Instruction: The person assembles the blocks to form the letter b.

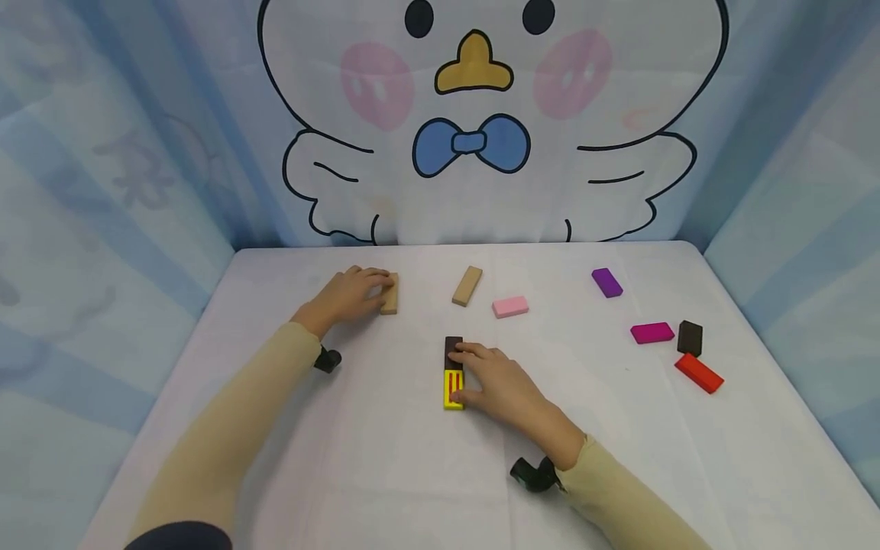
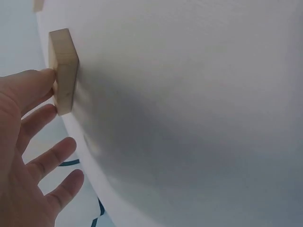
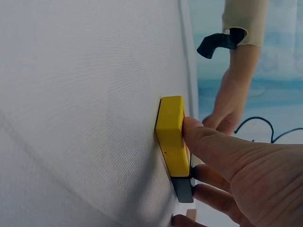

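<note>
At the table's far left, a plain wooden block (image 1: 390, 294) lies flat. My left hand (image 1: 352, 295) reaches to it, thumb and nearest fingertips on the block (image 2: 66, 71) while the other fingers spread loose, as the left wrist view shows. Near the middle, a dark brown block (image 1: 452, 351) and a yellow block with red stripes (image 1: 453, 389) lie end to end in a line. My right hand (image 1: 505, 387) rests over this pair from the right. Its thumb touches the yellow block (image 3: 171, 137), and its fingers reach the dark block (image 3: 182, 190).
Another wooden block (image 1: 467, 286) and a pink block (image 1: 510, 307) lie beyond the right hand. Farther right are a purple block (image 1: 607, 283), a magenta block (image 1: 652, 333), a second dark brown block (image 1: 690, 338) and a red block (image 1: 699, 373). A printed curtain (image 1: 474, 206) hangs behind the table.
</note>
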A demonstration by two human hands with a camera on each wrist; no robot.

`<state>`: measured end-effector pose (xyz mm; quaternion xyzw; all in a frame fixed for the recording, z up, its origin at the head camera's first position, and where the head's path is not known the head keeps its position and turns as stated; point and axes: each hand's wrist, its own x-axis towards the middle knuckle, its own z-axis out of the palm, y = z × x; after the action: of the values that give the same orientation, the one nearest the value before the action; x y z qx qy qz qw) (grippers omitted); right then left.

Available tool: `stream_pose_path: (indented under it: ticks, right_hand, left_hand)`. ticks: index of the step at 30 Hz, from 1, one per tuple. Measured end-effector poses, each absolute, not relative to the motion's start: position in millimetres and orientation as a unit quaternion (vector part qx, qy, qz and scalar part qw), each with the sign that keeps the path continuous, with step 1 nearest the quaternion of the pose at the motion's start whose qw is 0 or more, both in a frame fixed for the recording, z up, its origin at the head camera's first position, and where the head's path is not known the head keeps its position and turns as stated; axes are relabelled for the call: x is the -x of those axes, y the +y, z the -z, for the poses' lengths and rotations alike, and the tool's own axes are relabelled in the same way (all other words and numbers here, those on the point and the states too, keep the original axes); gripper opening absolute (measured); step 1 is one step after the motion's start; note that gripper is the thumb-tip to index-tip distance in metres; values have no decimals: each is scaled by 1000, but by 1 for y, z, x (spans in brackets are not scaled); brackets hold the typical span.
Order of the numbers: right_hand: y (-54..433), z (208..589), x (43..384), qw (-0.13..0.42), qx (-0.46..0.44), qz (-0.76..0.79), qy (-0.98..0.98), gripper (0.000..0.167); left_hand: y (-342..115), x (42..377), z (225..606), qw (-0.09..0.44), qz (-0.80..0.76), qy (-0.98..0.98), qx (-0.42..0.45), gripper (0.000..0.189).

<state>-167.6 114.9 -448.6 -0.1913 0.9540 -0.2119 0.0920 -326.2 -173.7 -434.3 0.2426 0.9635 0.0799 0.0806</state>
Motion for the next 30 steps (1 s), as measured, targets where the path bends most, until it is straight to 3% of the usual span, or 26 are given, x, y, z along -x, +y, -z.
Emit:
stream_pose_path:
  ticks: [30]
  right_hand:
    - [114, 446, 164, 83, 190, 220, 953, 61]
  left_hand:
    - [-90, 335, 445, 117, -88, 952, -268, 51]
